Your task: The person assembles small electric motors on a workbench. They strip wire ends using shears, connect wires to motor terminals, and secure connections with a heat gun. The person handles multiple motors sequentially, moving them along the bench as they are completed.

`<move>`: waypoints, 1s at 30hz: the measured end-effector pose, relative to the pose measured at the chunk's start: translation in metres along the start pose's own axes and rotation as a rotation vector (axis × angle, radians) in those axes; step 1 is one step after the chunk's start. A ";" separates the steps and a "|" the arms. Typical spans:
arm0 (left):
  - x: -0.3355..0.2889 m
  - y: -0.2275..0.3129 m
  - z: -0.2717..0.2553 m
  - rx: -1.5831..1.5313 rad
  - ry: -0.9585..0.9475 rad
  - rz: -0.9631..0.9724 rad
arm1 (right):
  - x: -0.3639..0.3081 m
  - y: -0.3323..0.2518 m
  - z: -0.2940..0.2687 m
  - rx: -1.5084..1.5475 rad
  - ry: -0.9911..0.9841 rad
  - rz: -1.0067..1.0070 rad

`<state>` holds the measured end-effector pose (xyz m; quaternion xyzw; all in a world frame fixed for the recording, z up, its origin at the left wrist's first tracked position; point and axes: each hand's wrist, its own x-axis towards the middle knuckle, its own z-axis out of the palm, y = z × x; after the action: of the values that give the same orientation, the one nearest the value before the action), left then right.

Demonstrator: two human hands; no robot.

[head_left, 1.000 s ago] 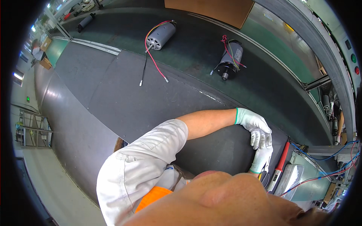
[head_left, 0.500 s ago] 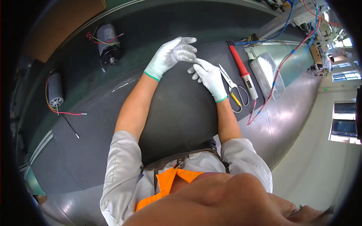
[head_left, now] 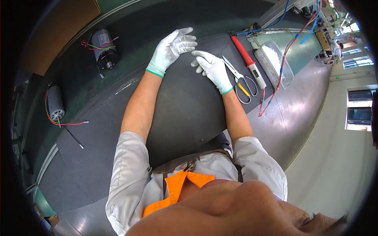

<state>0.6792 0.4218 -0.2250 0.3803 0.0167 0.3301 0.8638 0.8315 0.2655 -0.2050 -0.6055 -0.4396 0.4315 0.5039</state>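
Observation:
Both of my hands wear white gloves with green cuffs and hover over a dark grey mat (head_left: pixel 177 114). My left hand (head_left: pixel 172 48) is open, its fingers stretched to the right and slightly apart, grey smudges on the palm side. Close beside it, my right hand (head_left: pixel 213 70) holds nothing visible; its index finger reaches toward the left fingertips and the others are loosely bent. Just right of that hand lie scissors (head_left: pixel 238 74) with grey handles and a yellow part at one loop. Beyond them rests a red and light grey stick-shaped tool (head_left: pixel 247 57) with a cord.
A clear plastic box (head_left: pixel 287 72) with white contents stands at the right. One cylindrical motor (head_left: pixel 103 43) with coloured wires lies at the far left, another motor (head_left: pixel 55 100) nearer. Red and blue lines (head_left: pixel 284 59) hang at the right. A brown cardboard panel (head_left: pixel 59 35) stands far left.
The view has shifted slightly. My hands have drawn a little apart, leaving a small gap between the right index finger and the left fingers. The motors and tools lie as before.

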 end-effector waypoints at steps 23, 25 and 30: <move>0.017 -0.014 -0.016 -0.146 0.092 0.098 | -0.006 0.012 0.008 0.095 0.117 -0.113; 0.005 -0.013 -0.007 -0.159 0.046 0.114 | -0.013 0.008 0.007 0.128 0.055 -0.084; 0.016 -0.031 0.003 -0.063 -0.007 0.093 | -0.017 0.012 -0.022 -0.046 0.006 -0.131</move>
<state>0.7104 0.4140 -0.2399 0.3547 -0.0146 0.3689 0.8590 0.8495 0.2427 -0.2126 -0.5883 -0.4865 0.3855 0.5183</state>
